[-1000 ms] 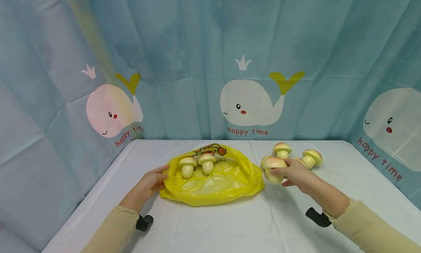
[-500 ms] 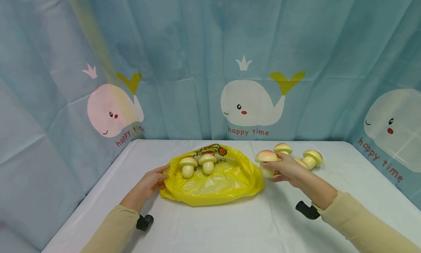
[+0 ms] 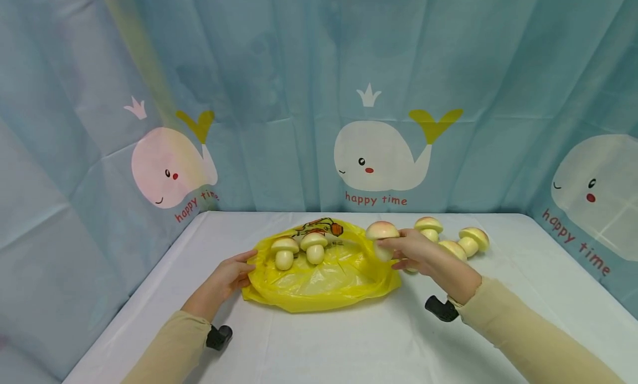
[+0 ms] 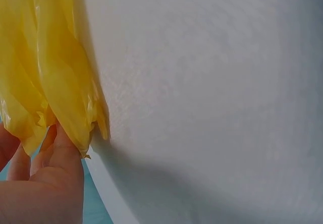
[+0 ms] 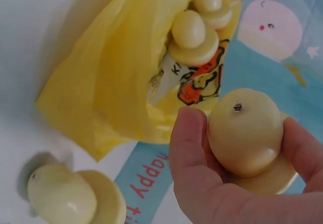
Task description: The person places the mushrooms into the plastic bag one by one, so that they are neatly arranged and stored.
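In the head view, a yellow plastic bag [image 3: 319,301] lies with its mouth spread, and two toy mushrooms [image 3: 284,259] [image 3: 314,254] rest in it. My left hand [image 3: 231,276] holds the bag's left edge; the left wrist view shows the fingers [image 4: 65,151] at the crumpled yellow film. With thumb and fingers, my right hand [image 3: 421,254] grips another toy mushroom [image 3: 382,230] by its stem, cap up, over the bag's right rim. From the right wrist view, the rounded stem end [image 5: 245,133] of this mushroom faces the camera.
Several more toy mushrooms, one at the back [image 3: 428,226] and one farther right [image 3: 474,241], lie on the white-covered table [image 3: 339,345]. One mushroom is mostly hidden behind my right hand. A blue whale-print curtain [image 3: 279,151] stands behind the table.
My right hand has lifted the mushroom from the group and carried it left, over the bag's right rim. The left hand and the bag have stayed in place.
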### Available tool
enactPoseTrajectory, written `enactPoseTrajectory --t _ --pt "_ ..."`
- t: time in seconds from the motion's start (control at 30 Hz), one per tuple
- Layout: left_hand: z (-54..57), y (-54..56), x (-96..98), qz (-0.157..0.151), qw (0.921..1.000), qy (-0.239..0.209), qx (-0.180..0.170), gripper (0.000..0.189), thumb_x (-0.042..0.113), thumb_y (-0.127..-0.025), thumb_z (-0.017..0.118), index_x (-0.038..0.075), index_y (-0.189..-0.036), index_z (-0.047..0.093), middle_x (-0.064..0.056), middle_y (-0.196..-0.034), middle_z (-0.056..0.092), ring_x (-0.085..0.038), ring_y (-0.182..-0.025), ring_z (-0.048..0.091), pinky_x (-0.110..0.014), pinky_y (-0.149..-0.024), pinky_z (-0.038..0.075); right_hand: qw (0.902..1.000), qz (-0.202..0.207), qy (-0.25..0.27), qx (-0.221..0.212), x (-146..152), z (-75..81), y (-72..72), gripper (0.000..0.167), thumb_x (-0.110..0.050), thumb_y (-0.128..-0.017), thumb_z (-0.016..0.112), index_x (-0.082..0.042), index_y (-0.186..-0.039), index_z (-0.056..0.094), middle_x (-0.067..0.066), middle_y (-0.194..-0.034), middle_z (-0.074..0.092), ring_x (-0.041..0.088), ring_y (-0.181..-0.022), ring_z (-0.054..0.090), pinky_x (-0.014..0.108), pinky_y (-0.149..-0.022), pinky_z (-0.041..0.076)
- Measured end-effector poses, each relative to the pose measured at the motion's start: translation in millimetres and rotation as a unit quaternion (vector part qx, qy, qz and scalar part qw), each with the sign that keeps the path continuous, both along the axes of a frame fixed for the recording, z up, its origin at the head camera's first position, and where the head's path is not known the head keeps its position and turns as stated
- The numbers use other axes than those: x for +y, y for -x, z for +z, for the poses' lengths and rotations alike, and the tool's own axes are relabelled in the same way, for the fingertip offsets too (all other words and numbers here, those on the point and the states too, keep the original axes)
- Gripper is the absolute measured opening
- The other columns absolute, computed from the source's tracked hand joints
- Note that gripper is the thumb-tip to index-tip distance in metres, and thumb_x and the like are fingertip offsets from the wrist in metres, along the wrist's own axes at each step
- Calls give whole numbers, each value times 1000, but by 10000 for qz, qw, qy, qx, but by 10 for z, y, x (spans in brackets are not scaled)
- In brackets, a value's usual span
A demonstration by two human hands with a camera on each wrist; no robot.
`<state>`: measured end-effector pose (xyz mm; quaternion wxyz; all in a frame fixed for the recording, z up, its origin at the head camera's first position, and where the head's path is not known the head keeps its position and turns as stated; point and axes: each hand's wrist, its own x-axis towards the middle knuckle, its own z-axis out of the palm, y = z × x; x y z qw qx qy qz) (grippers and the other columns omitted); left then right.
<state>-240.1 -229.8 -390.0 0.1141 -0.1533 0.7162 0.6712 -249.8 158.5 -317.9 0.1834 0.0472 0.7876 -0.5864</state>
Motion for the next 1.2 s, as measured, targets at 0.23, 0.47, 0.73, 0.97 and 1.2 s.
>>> enactPoseTrajectory --t 0.23,0.47,0.73,0.97,1.2 --pt "-8 8 -1 -2 10000 51 -11 54 4 -99 47 7 -151 34 -23 -154 27 -33 -123 43 -40 -104 40 9998 -48 120 -158 -137 -17 63 56 -23 -93 66 9 -131 41 12 -107 56 24 -88 53 32 -75 55" --pt "-13 10 2 -17 10000 95 -12 54 4 -99 48 7 -151 34 -22 -153 28 -31 -119 45 -37 -100 43 9993 -134 169 -307 -231 -39 121 56 -20 -92 67 8 -132 41 16 -114 53 25 -91 54 31 -78 55" --pt "-20 13 -9 -32 10000 89 8 55 3 -98 47 7 -151 34 -23 -154 27 -31 -120 45 -38 -101 43 9972 -229 403 -583 -384 -83 261 44 -16 -91 68 8 -122 48 14 -108 48 21 -80 50 26 -70 53" --pt "-30 13 -21 -38 9999 104 36 55 3 -98 48 7 -151 35 -23 -153 30 -27 -113 50 -30 -89 48 9941 -439 401 -903 -549 -108 360 50 -15 -90 70 5 -127 43 16 -113 48 24 -84 51 32 -80 53" --pt "-16 -2 -21 -69 9999 120 48 55 3 -98 48 7 -151 35 -23 -152 31 -23 -103 52 -24 -80 49 9887 -769 602 -1136 -710 -196 441 51 -12 -90 70 4 -128 39 15 -101 44 26 -84 48 37 -86 52"
